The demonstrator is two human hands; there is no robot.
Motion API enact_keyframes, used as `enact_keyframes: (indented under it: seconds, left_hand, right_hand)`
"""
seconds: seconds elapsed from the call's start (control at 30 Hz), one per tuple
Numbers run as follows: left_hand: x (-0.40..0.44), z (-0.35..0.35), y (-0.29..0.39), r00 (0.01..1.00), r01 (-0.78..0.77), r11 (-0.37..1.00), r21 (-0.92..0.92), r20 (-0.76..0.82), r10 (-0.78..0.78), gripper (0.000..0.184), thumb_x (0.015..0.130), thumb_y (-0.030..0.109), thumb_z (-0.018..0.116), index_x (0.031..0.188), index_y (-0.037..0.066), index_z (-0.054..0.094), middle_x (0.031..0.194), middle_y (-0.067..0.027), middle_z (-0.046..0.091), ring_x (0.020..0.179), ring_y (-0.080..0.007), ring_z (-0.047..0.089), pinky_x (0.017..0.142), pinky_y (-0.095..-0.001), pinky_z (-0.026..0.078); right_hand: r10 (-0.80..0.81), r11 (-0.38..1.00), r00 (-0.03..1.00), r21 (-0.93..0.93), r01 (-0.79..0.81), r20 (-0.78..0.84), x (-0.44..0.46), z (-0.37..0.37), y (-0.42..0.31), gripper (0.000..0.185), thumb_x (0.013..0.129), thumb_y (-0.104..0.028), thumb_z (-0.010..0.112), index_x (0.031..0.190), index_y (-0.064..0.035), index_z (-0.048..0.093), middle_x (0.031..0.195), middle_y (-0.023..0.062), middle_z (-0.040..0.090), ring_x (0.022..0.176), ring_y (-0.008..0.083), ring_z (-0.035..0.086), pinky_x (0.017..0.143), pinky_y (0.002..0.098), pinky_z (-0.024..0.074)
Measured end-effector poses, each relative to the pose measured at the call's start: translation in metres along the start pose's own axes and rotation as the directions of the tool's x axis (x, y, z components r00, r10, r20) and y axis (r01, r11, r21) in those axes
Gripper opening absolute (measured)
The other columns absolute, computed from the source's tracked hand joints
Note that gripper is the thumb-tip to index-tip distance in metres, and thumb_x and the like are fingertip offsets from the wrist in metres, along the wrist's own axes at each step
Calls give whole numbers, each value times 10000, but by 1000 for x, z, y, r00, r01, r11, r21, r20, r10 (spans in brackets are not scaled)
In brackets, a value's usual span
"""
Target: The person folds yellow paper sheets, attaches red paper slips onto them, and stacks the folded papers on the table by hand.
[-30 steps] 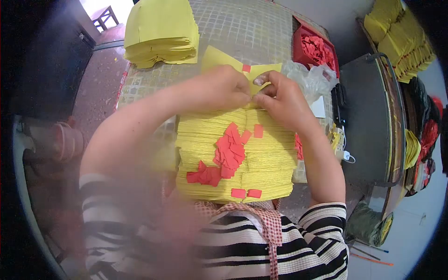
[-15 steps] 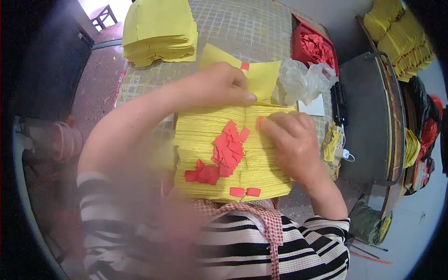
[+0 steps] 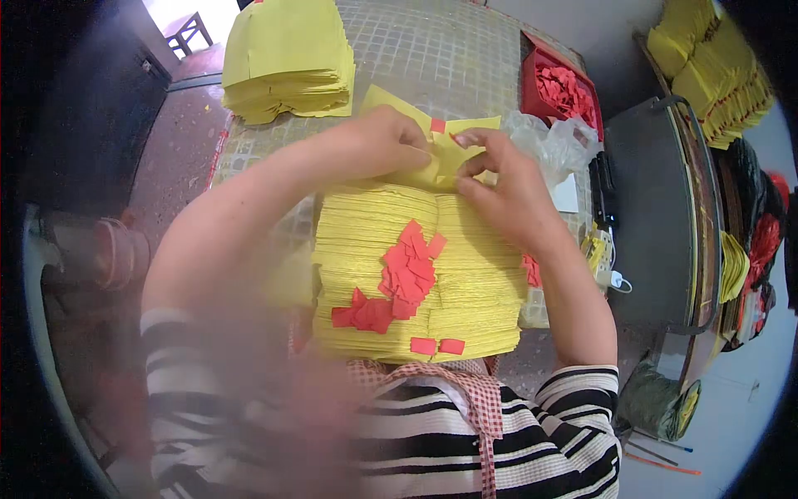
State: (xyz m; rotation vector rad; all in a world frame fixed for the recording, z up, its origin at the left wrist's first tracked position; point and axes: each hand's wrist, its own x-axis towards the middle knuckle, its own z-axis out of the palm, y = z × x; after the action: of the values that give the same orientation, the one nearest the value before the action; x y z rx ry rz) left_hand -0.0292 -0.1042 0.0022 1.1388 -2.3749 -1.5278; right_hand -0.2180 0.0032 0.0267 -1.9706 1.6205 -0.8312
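Observation:
My left hand [image 3: 384, 143] is closed on the lower part of a folded yellow paper sheet [image 3: 391, 101], which stands up at the far end of a thick stack of folded yellow paper [image 3: 482, 258]. My right hand [image 3: 505, 181] has its fingers curled at the right half of that sheet. A thin sliver of a red paper slip [image 3: 453, 135] shows at its index fingertip. Another red slip [image 3: 437, 125] sits across the sheet's upper middle. Loose red paper slips [image 3: 409, 270] lie piled on the stack, with two single ones near its front edge.
Another yellow paper pile [image 3: 287, 50] stands at the table's back left. A red box [image 3: 565, 87] of slips and a crumpled clear plastic bag [image 3: 553, 145] are at the back right. A power strip [image 3: 600, 249] lies right of the stack, near a grey panel [image 3: 652, 212].
My right hand has moved up and away from the stack's right side to the standing sheet, bringing a red slip. My left hand stays on the sheet, almost unmoved.

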Motion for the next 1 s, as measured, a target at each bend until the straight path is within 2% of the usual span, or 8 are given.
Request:
enact_keyframes:
  seconds: [0.1,0.17,0.27,0.57,0.67,0.77,0.83,1.0]
  left_hand:
    - [-1,1,4,999,31,999,12,-32,-30,228,851,207,625,967,14,655,775,-52,653,695,-123,576,651,-291,465]
    - [-1,3,8,982,-180,951,250,-1,187,233,867,201,590,951,-11,635,784,-113,652,699,-197,606,659,-341,474]
    - [0,13,8,947,-321,925,204,45,318,248,867,202,568,946,-27,617,810,-174,641,728,-277,623,686,-383,478]
    - [-8,17,17,950,-285,888,360,-20,313,271,849,221,579,948,-28,620,783,-186,637,712,-282,620,660,-383,475]
    - [-5,12,14,961,-277,936,217,37,275,282,858,233,582,957,-27,624,768,-168,640,685,-229,603,655,-363,472]
    - [-3,2,17,990,-139,969,204,10,140,270,872,222,577,962,-29,621,760,-151,637,682,-190,583,654,-348,468]
    - [3,0,9,989,-146,976,164,-6,149,261,875,214,574,970,-25,621,765,-149,635,688,-190,581,658,-348,465]
    - [6,-2,16,982,-191,971,141,33,189,253,874,206,580,983,-20,616,782,-147,628,702,-196,570,674,-349,459]
  right_hand:
    - [19,998,998,54,-23,61,4,2,-2,426,743,-49,663,1138,-1,511,969,175,647,839,294,658,751,372,500]
    - [35,998,997,45,-39,75,7,1,-5,427,743,-56,668,1137,-1,512,922,176,657,803,294,662,723,374,503]
    - [133,990,990,-45,-131,49,11,-1,-7,428,750,-74,672,1140,-1,511,813,173,662,771,301,662,689,386,501]
    - [183,983,982,-25,-184,-39,12,9,-2,449,746,-94,689,1150,-26,505,779,179,661,767,341,656,672,407,505]
    - [124,992,987,-19,-127,-103,10,6,0,450,744,-92,688,1149,-19,506,815,181,656,780,340,650,705,389,503]
    - [-240,971,937,-83,226,-254,5,-8,0,435,761,-79,670,1157,-10,504,826,116,642,763,239,641,734,323,494]
    - [43,839,999,543,-29,-13,1,-14,-3,388,782,-72,649,1142,0,523,825,38,600,761,120,586,731,259,469]
    - [126,836,914,455,-307,385,15,-14,16,277,819,-58,615,1083,-8,548,831,-3,578,756,59,545,671,222,446]
